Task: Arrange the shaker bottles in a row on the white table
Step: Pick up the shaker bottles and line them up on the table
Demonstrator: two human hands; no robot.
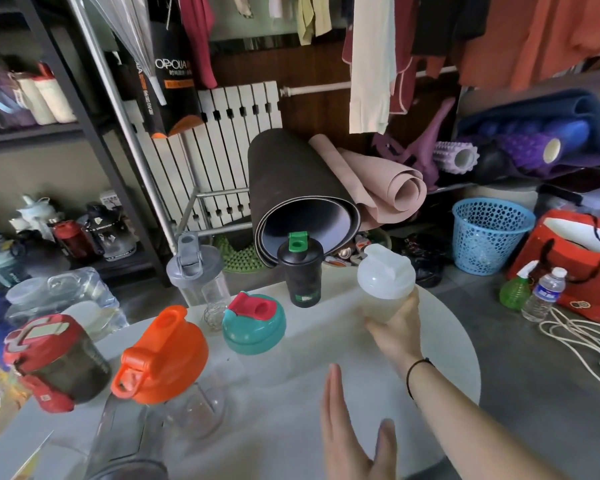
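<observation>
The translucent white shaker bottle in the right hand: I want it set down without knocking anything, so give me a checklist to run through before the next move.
1. Grip: right hand wraps the lower body of the translucent white shaker bottle: ok.
2. Bottle upright, white lid seated: ok.
3. Bare patch of round white table beside it for set-down: ok.
4. Clearance from black shaker bottle with green cap, which stands apart: ok.
5. Left hand open, flat, holding nothing, free to steady: ok.
6. Whether the bottle's base touches the table: cannot tell, the hand hides it.
</observation>
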